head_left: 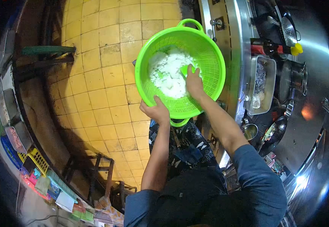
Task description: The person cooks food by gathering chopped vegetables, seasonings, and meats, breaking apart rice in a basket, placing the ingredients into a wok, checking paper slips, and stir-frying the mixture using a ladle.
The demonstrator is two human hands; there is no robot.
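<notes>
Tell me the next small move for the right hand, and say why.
I'd probably have the right hand push the green scraper gently into the white heap: the scraper is at the heap's right side, the heap looks lumpy and uneven, and the left hand is holding the basket by its rim.

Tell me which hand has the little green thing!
The right hand: it holds the small green piece inside the green basket, while the left hand grips the basket's rim.
</notes>
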